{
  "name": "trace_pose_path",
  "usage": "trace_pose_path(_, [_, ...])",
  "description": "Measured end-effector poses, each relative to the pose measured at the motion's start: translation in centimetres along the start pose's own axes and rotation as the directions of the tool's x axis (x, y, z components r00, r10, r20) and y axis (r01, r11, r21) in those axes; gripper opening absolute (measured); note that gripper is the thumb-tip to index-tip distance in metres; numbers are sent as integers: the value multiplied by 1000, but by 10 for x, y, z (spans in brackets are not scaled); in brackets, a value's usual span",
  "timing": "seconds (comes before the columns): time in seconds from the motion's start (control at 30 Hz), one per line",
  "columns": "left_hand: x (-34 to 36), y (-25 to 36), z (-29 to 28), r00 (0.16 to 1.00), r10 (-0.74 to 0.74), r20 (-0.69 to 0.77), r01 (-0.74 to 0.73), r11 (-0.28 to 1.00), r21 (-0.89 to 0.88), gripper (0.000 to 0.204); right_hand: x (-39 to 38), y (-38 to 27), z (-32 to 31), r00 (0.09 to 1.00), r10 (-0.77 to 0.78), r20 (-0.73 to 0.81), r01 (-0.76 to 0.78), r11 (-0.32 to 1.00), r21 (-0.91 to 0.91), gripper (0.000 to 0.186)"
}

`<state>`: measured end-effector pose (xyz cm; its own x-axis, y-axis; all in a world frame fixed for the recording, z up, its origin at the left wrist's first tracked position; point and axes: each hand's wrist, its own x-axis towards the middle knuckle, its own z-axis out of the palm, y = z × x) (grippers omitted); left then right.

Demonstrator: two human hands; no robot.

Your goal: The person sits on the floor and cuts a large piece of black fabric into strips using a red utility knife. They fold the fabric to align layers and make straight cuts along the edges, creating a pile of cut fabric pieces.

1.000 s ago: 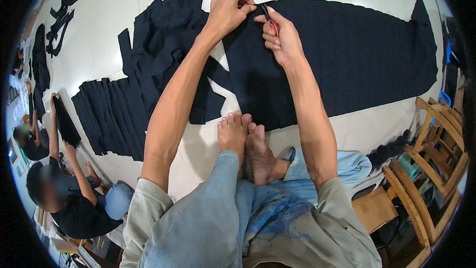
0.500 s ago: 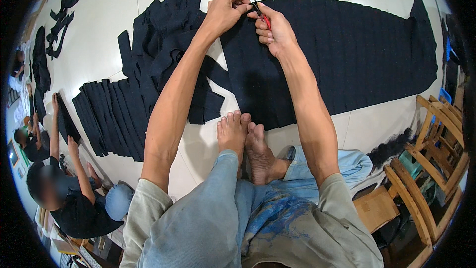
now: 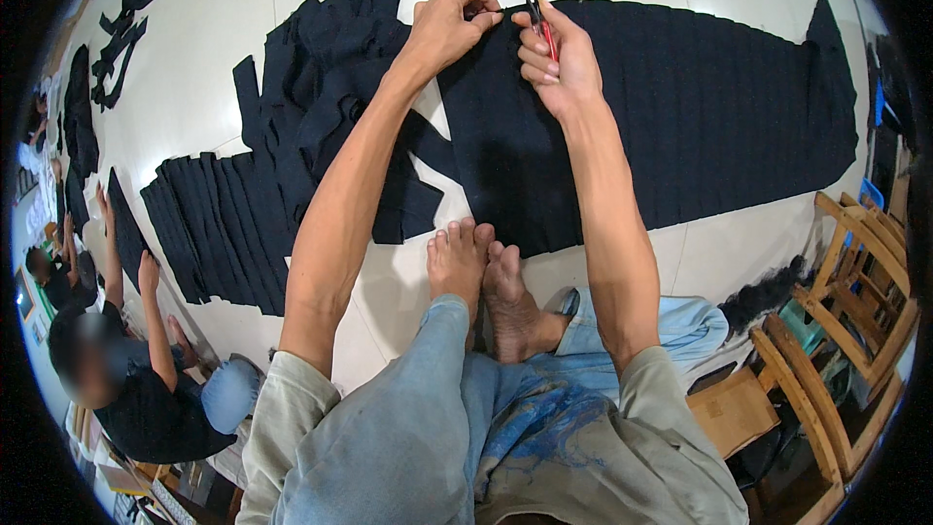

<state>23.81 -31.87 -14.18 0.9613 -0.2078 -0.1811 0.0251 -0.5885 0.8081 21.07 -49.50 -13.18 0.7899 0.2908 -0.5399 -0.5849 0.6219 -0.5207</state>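
A wide sheet of black fabric (image 3: 661, 107), marked by many parallel ridges, is spread over the floor ahead of my feet. At its far edge, my left hand (image 3: 447, 27) pinches a bit of the black fabric between thumb and fingers. Just to the right, my right hand (image 3: 566, 63) grips red-handled thread snips (image 3: 547, 36), their dark blades pointing up and standing apart from the fabric edge. A heap of cut black fabric strips (image 3: 316, 87) lies left of my left forearm, with a row of folded black fabric (image 3: 219, 233) nearer to me.
My bare feet (image 3: 462, 262) rest by the fabric's near edge. Wooden chairs or stools (image 3: 846, 331) and a cardboard box (image 3: 734, 413) stand at the right. On the left, another person (image 3: 155, 408) reaches toward black fabric. More black strips (image 3: 121, 58) lie at the far left.
My right hand with the snips has moved right, away from my left hand, and the blades now point upward. My left hand has shifted slightly right, still pinching. The other person's hands have moved apart.
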Motion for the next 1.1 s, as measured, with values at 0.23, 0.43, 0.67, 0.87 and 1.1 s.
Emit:
trace_pose_path(0.23, [27, 27, 20, 978, 200, 55, -205, 891, 406, 30, -25, -12, -21, 991, -51, -125, 20, 970, -241, 38])
trace_pose_path(0.43, [37, 24, 33, 994, 111, -16, -103, 957, 271, 27, -9, -19, -26, 990, -61, -131, 6, 924, -382, 39])
trace_pose_path(0.67, [33, 13, 31, 999, 51, -7, -49, 989, 138, 26, -1, -16, -23, 979, -60, -193, -22, 919, -393, 40])
trace_pose_path(0.87, [31, 14, 32, 998, 63, -20, -60, 991, 117, 26, 2, -17, -20, 975, -35, -218, -47, 931, -361, 38])
trace_pose_path(1.1, [29, 12, 34, 991, 127, -51, -122, 987, 101, 24, 11, -18, -24, 978, -17, -208, -60, 932, -356, 30])
